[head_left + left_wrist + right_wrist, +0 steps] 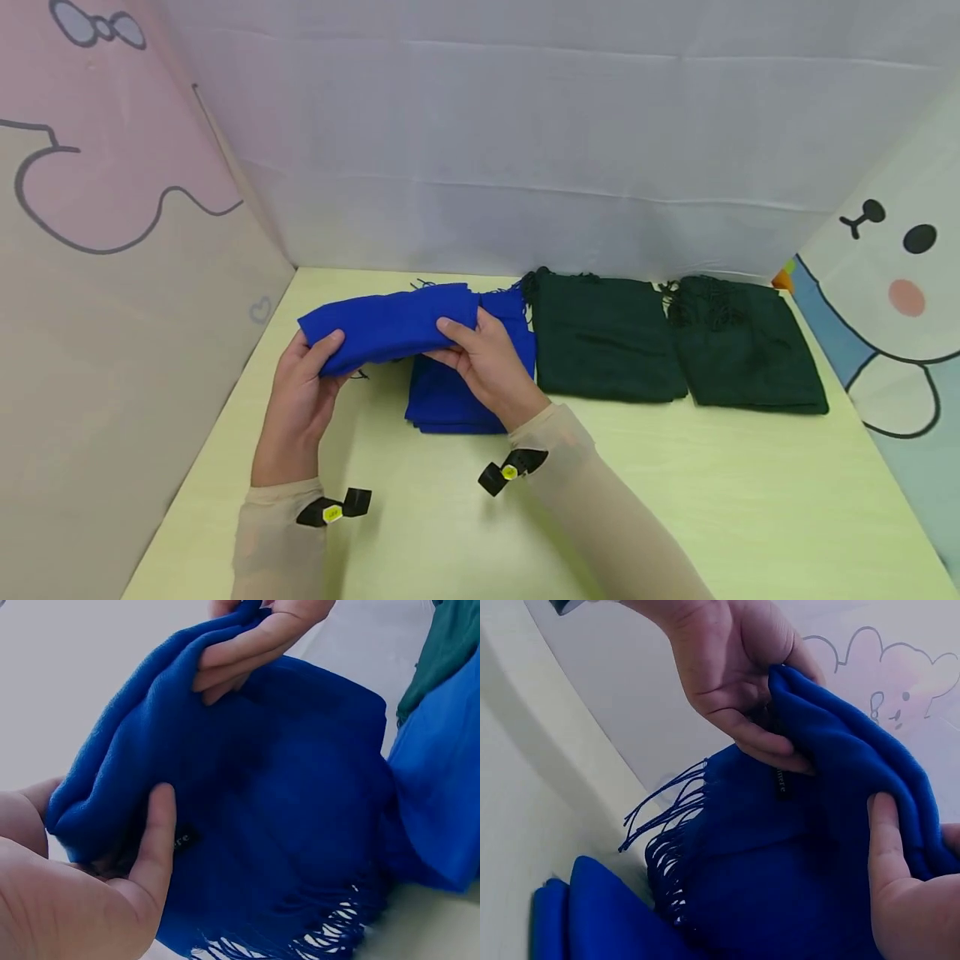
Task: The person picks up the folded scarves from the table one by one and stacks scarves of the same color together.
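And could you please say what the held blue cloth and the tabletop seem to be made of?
The held blue cloth: soft, matte fabric, perhaps wool-like, given its rounded folds and fringe.
The tabletop: perhaps laminate, smooth, with no weave or folds showing.

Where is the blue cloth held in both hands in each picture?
Head: held blue cloth, left of centre.
Left wrist: held blue cloth, across the middle.
Right wrist: held blue cloth, centre and right.
Shared landmark: second blue cloth, near centre in head, right edge in left wrist, lower left in right wrist.
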The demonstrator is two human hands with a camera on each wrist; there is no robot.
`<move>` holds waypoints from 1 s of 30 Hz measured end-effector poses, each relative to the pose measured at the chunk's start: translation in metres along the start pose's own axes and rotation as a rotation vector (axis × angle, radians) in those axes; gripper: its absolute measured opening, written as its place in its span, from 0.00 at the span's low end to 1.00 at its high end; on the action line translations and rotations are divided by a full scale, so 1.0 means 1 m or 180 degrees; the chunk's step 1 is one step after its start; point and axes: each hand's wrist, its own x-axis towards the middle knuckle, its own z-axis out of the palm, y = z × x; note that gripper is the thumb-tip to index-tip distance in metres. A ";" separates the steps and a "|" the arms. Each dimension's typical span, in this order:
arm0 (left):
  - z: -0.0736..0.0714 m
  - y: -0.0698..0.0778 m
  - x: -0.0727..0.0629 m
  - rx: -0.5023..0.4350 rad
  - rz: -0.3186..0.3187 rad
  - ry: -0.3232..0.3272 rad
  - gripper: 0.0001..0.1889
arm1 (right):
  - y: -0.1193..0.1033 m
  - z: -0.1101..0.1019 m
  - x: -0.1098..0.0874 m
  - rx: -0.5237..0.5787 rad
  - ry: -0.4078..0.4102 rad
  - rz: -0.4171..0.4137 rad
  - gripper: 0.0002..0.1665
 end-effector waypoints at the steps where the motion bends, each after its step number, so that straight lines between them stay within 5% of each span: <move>1: 0.003 0.000 0.001 0.0019 0.0016 -0.0026 0.27 | -0.002 -0.001 -0.001 -0.0019 -0.0001 -0.0035 0.27; 22: 0.079 0.018 0.047 0.0294 0.0541 -0.0720 0.14 | -0.054 -0.021 -0.015 0.0094 0.0335 -0.0775 0.27; 30: 0.095 0.016 0.054 0.0318 0.0533 -0.0922 0.15 | -0.066 -0.029 -0.017 0.0233 0.0452 -0.0980 0.29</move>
